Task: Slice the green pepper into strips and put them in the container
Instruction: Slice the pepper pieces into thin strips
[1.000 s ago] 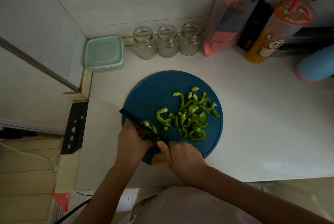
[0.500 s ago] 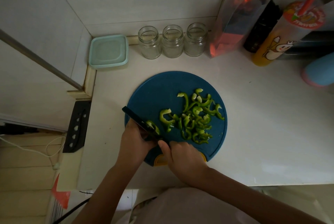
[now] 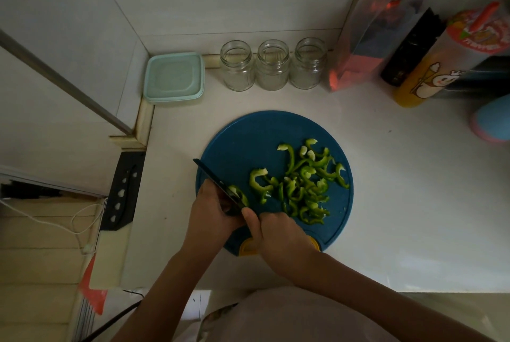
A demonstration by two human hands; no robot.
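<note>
A round blue cutting board (image 3: 242, 143) lies on the white counter. Several green pepper strips (image 3: 303, 179) are heaped on its right half. My right hand (image 3: 278, 234) grips the handle of a black knife (image 3: 215, 180), whose blade points up and left across the board's left side. A small piece of green pepper (image 3: 238, 193) lies against the blade. My left hand (image 3: 209, 212) holds that piece from the left, its fingers curled beside the blade. The pale teal container (image 3: 174, 78) with its lid on sits in the back left corner.
Three open glass jars (image 3: 271, 64) stand behind the board. A plastic bag (image 3: 367, 46), a black bottle (image 3: 411, 49), an orange drink cup (image 3: 441, 63) and a blue object (image 3: 494, 118) crowd the back right. A black knife sheath (image 3: 122, 192) lies left of the counter's edge.
The view has drifted slightly. The hands, knife and pepper piece stay in nearly the same place on the board.
</note>
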